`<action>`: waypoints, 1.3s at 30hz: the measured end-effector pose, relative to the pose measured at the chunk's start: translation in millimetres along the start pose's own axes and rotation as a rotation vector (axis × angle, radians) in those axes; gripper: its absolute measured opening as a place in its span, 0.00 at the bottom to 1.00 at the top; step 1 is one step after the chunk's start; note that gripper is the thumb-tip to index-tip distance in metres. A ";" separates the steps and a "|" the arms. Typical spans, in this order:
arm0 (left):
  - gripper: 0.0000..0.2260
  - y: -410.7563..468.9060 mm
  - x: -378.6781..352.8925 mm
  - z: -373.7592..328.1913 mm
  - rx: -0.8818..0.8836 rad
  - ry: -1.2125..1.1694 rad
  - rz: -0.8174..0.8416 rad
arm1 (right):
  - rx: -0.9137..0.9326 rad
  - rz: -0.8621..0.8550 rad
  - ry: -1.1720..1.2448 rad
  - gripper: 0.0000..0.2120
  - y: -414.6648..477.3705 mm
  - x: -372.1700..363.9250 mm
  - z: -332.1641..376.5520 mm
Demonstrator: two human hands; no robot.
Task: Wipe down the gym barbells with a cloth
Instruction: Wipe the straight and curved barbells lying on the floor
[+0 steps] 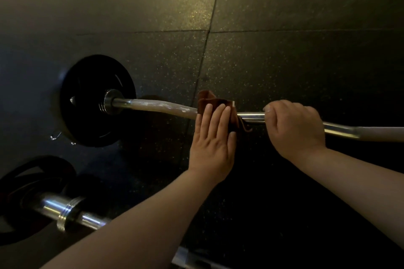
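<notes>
Brown cloth (pixel 209 102) lies draped over the curl bar (pixel 153 106), to the right of the black plate (pixel 87 116) loaded on the bar's left end, with a stretch of dull, whitish shaft between plate and cloth. The left hand (pixel 213 137) lies flat on the cloth, fingers straight and close together, pressing it on the shaft rather than pinching it. A flat hand spreads the fabric over the curve of the metal, which I judge suits a sliding wipe along the bar. The right hand (pixel 295 129), farther from the black plate than the cloth is, has its fingers curled round the bright chrome part of the shaft. This grip most likely steadies the bar so that it does not roll on the speckled rubber floor (pixel 284 61) under the push of the wipe. Streaked patches between the cloth and the black plate suggest that stretch is not yet clean, though in the dim light I cannot tell grime from worn finish. Nearer the person than the black plate, a second barbell (pixel 65 209) lies with its own dark plates (pixel 26 181) and a chrome collar; neither hand is on it. No bucket, bottle or other container is in view, so nothing can be said of contents.
</notes>
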State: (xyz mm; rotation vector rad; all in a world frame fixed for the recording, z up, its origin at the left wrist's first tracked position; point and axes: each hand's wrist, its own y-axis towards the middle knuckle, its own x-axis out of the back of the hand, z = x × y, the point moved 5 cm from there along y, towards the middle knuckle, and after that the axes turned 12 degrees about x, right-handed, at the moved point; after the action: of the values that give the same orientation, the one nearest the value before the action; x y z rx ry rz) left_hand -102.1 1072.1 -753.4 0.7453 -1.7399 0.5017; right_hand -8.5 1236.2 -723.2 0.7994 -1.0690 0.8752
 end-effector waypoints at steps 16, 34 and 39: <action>0.27 2.3 -6.2 -42.5 0.023 -0.052 0.058 | -0.023 0.044 -0.062 0.20 0.8 -2.3 1.2; 0.27 19.7 7.4 -18.9 0.173 -0.022 -0.039 | -0.013 0.093 0.049 0.22 -1.7 1.6 -4.5; 0.28 29.9 -4.7 -52.1 0.318 -0.023 0.015 | 0.024 0.157 0.006 0.21 -11.4 5.1 -4.6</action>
State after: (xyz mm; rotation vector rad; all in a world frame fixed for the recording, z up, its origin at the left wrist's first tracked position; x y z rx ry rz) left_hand -86.4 1129.0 -741.8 0.9644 -1.7073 0.7951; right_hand 4.7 1236.3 -721.1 0.7391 -1.1288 1.0237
